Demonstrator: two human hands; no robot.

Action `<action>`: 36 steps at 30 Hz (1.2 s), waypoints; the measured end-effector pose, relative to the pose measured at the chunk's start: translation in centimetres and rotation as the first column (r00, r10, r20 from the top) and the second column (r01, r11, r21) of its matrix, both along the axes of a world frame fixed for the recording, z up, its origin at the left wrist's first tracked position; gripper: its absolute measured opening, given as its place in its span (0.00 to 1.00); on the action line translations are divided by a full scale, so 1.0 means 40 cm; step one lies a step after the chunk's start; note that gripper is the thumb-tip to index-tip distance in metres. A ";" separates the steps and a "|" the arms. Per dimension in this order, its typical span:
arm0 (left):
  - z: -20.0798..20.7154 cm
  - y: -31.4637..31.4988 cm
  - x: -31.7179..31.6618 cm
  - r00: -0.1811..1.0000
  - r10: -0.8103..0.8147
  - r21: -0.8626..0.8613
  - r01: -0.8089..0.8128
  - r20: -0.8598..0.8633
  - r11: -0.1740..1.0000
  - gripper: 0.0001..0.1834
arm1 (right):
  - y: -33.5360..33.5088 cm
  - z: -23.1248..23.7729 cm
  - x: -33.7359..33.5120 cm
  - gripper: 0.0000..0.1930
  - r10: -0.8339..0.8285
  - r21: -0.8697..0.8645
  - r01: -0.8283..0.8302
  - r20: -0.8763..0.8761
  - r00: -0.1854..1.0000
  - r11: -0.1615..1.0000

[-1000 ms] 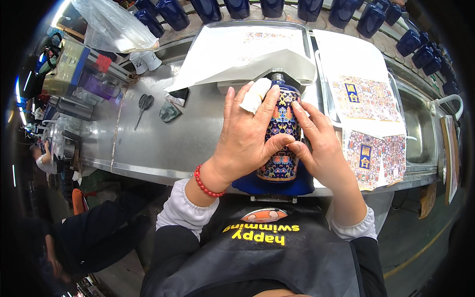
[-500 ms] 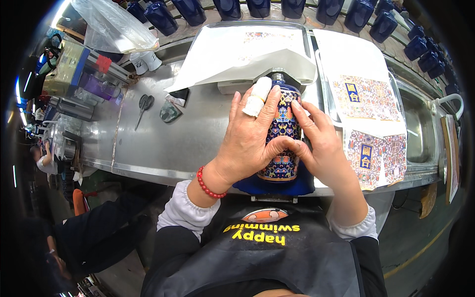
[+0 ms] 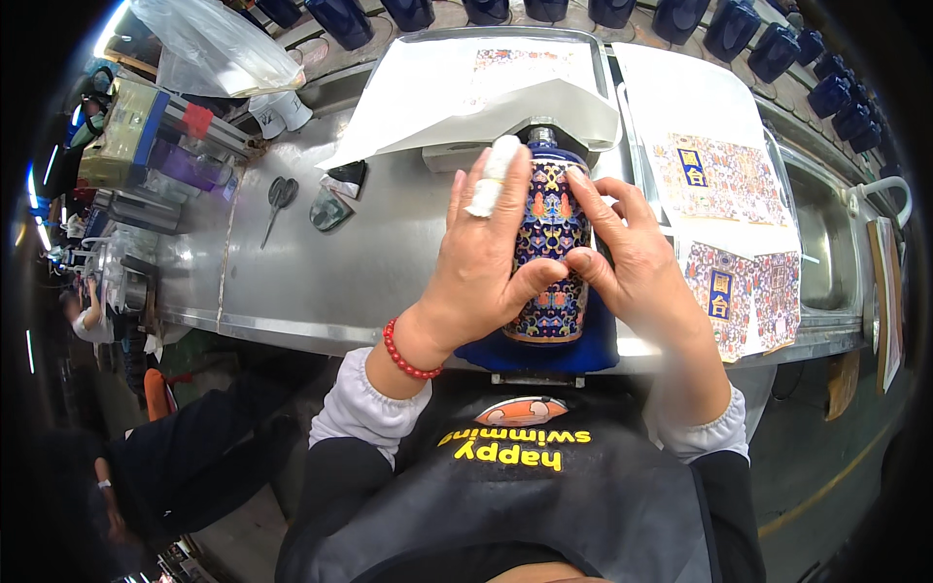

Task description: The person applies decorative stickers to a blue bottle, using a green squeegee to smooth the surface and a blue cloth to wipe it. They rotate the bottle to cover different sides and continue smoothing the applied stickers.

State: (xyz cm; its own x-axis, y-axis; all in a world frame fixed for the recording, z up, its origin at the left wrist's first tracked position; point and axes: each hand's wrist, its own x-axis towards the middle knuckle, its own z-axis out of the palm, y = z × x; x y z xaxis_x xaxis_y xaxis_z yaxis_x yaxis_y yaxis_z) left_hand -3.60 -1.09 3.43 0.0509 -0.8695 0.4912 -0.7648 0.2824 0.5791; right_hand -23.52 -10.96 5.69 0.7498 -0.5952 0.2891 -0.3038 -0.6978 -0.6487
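A dark blue bottle [image 3: 550, 233] with a colourful floral decal around its body lies on a dark blue pad [image 3: 583, 340], its neck pointing away from me. My left hand [image 3: 481, 253] rests along its left side, fingers stretched and thumb reaching across the front. White wrapping [image 3: 495, 176] covers one of its fingers. On the right side, my right hand [image 3: 632, 248] touches the decal with its forefinger and thumb tips, fingers apart and slightly bent. Both palms face the bottle, and its underside is hidden.
Beyond the bottle, white paper covers a metal tray [image 3: 457, 37]. Printed decal sheets [image 3: 729, 185] lie at right, before a sink [image 3: 822, 243]. Scissors [image 3: 279, 207] and a dark green flat piece [image 3: 330, 210] lie at left. Several blue bottles [image 3: 680, 19] line the back.
My thumbs, which met over the bottle, have drawn apart. My left hand has shifted slightly left, and more of the decal's front shows between the hands.
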 end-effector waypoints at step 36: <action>-0.011 0.044 -0.009 0.991 0.039 0.057 -0.047 0.128 0.997 0.58 | -0.026 0.018 0.032 0.31 -0.027 -0.119 0.025 -0.021 0.999 0.993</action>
